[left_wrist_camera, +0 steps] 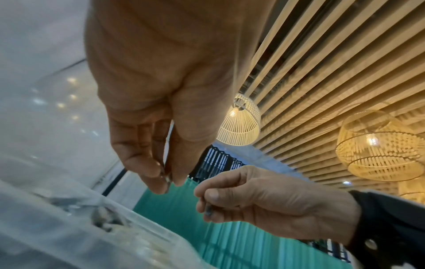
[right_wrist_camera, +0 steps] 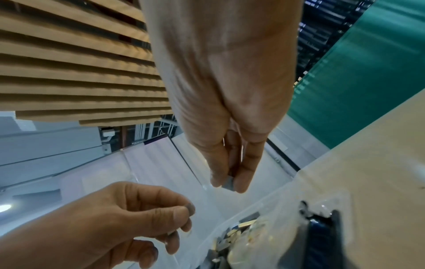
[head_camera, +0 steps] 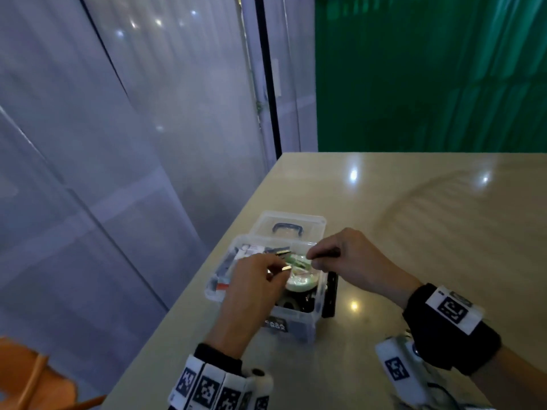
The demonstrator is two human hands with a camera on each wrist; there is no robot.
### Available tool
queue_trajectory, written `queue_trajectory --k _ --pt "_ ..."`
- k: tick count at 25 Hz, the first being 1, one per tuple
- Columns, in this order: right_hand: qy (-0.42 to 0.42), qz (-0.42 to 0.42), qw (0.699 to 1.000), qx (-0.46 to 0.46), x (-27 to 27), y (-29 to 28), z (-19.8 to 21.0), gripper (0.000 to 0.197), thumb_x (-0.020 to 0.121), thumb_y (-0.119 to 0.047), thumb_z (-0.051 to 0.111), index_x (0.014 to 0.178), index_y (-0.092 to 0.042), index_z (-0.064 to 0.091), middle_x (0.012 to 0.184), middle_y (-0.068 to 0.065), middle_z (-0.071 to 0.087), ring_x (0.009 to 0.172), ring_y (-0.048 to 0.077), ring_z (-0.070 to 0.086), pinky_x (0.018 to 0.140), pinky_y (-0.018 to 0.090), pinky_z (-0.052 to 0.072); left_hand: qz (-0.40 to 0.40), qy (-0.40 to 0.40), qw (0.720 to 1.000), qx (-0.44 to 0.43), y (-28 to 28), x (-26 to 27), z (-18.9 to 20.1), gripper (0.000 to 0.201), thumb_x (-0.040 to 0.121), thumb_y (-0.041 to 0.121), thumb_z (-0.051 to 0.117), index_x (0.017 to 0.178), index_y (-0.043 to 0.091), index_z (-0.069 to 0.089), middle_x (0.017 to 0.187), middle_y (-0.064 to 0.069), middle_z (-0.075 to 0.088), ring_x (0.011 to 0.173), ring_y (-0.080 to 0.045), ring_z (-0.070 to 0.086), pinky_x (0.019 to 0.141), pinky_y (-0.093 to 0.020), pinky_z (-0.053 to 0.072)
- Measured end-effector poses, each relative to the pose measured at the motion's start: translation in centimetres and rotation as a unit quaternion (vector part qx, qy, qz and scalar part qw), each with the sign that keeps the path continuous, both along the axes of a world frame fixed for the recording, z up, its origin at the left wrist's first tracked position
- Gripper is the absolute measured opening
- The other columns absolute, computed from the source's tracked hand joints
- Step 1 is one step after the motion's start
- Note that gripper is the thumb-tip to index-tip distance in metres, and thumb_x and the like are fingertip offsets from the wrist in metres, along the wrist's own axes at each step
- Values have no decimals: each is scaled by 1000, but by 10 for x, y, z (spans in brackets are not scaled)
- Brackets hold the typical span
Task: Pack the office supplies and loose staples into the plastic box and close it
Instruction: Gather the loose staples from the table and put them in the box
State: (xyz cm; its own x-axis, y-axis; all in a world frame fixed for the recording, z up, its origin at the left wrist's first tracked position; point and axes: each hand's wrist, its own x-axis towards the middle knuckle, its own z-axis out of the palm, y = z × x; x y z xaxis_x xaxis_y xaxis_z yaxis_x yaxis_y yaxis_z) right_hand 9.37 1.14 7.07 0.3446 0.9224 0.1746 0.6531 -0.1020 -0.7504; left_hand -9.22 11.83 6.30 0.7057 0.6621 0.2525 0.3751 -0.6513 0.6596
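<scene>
Clear plastic box (head_camera: 307, 328) open — both hands pinch, seemingly, staples.

Glossy beige tabletop (head_camera: 444, 232), frosted grey-white wall panels (head_camera: 88, 113), green corrugated partition (head_camera: 429, 69), slatted wooden ceiling (left_wrist_camera: 333, 63), lit woven wicker pendant lamps (left_wrist_camera: 377, 145).

Both hands hang over the open plastic box (head_camera: 307, 327). The left hand (head_camera: 254, 284) is above the near side of the box, with its thumb and first finger pinching a small strip of staples (head_camera: 286, 268). The right hand (head_camera: 347, 255) is above the far right corner of the box, its fingers curled and pinching another small strip (right_wrist_camera: 228, 183). The two hands are near each other but not touching
</scene>
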Motion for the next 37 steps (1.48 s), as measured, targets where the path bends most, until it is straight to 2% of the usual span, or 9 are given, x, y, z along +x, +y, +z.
queue_trajectory --k 10,12,15,18,21,24,30,33,37 --pt "-74 15 994 -76 -26 115 -15 7 86 -9 74 85 -13 80 78 -2 75 69 7 65 63 24 52 -29 69 997 -13 94 9 -14 10 86 21 74 94 17 79 83 -1 76 70 -8 68 74 -29 58" --pt "-93 -14 992 -80 -21 116 -12 10 89 -9 71 91 -14 79 86 -3 75 76 8 67 67 19 51 -39 74 996 -13 102 13 -18 12 87 21 72 96 18 79 85 -2 76 71 -7 68 74 -25 57" --pt "-100 -52 992 -61 -13 109 1 14 92 -9 68 93 -16 80 83 -9 71 73 -3 63 66 6 44 -52 79 996 3 109 18 -16 16 86 22 71 99 17 78 87 -2 76 69 -7 67 66 -20 54" --pt "-90 -56 993 -55 -9 101 11 12 91 -12 70 90 -18 80 75 -13 71 68 -3 65 68 17 52 -57 93 994 5 115 21 -8 17 89 19 67 103 15 77 88 -2 75 68 -9 66 59 -14 47" --pt "-78 -58 993 -62 -8 91 13 11 90 -13 71 89 -18 80 72 -13 71 68 -2 66 70 23 57 -53 71 996 -14 121 19 0 20 94 9 57 98 10 77 80 -7 74 65 -13 71 67 -30 60" --pt "-63 -59 994 -62 -7 77 18 11 90 -13 71 90 -17 81 71 -11 72 69 -1 68 71 25 59 -61 52 996 -35 115 17 10 20 95 6 55 95 8 76 74 -7 73 61 -10 71 65 -35 62" --pt "-48 -38 996 -61 -2 36 27 11 88 -12 72 92 -18 80 73 -11 74 70 2 69 68 22 56 -118 32 992 2 70 28 34 16 92 12 61 85 10 75 70 0 73 61 -1 68 59 -16 53" --pt "-38 -24 997 -63 4 4 30 13 88 -10 73 96 -17 80 74 -10 74 70 2 69 68 17 54 -160 49 986 8 38 44 36 16 93 16 63 92 11 77 76 -1 74 65 -5 70 69 -22 57" --pt "-15 -39 994 -102 26 -56 18 8 89 -14 73 95 -15 78 77 2 74 72 15 71 69 26 57 -199 75 976 49 -23 73 28 17 93 23 63 99 15 77 82 0 76 72 -8 70 76 -23 56"
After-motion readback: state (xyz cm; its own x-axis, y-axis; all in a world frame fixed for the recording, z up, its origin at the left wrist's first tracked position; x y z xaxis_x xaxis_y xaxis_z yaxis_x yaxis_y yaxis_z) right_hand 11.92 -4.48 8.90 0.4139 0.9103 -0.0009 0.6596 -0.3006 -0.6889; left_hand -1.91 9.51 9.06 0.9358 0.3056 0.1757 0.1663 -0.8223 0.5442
